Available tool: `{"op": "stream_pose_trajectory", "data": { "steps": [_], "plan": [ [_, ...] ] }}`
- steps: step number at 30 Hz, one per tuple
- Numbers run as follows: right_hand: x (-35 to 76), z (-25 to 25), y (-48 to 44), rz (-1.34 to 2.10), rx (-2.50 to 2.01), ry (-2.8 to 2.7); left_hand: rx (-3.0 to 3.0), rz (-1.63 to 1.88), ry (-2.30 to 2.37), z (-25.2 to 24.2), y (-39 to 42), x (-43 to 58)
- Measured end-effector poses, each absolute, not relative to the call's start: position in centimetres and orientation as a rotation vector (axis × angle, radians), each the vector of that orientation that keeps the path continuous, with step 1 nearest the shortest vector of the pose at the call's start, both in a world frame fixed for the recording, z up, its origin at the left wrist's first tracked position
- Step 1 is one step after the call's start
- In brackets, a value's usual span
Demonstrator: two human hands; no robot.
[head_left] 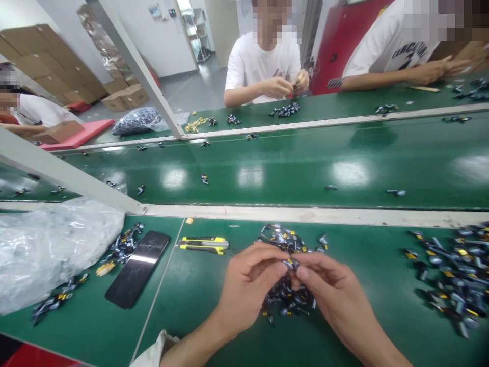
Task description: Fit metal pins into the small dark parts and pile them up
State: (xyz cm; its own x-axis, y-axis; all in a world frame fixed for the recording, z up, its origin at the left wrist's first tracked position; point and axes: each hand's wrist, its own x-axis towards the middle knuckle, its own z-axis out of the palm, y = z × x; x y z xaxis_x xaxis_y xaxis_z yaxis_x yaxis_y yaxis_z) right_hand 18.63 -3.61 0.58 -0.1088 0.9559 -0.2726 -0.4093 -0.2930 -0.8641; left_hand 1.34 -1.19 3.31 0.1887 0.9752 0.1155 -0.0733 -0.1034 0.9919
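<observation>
Between the fingertips of both hands is a small dark, shiny part with a yellow mark (291, 263), perhaps an earbud. My left hand (250, 285) pinches it from the left with thumb and forefinger. From the other side, my right hand (328, 283) grips the same part, thumb and fingers closed. A pile of similar dark parts (288, 300) lies on the green table beneath and behind the hands, partly covered by them. One loose part (323, 240) sits just right of the pile.
A yellow-black utility knife (204, 244) and a black phone (137, 269) lie left, beside a clear plastic bag (57, 250). A larger heap of parts (454, 275) is at right. Beyond a white rail (305, 214) runs a green belt (286, 178); co-workers (263, 66) sit across it.
</observation>
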Motion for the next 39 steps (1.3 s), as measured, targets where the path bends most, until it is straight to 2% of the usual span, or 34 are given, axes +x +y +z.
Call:
{"op": "stream_pose_trajectory", "data": {
  "steps": [9,17,20,28,39],
  "plan": [
    [18.3,0.5,-4.0,1.609,-1.032,-0.773,1.621,1.228,1.062,3.3,-2.3,1.7],
    [18.3,1.5,-4.0,1.309,-1.146,-0.963,1.964,1.452,0.981,2.8,-2.9,2.1],
    [18.2,1.7,-4.1,1.282,-1.183,-0.974,1.925,1.457,0.997,2.7,-2.8,2.2],
    [18.3,1.0,-4.1,1.511,-1.077,-0.855,1.719,1.364,1.106,3.3,-2.6,2.1],
    [17.9,2.0,-3.9,1.333,-1.208,-0.939,1.671,1.241,1.187,3.4,-2.8,2.0]
  ]
}}
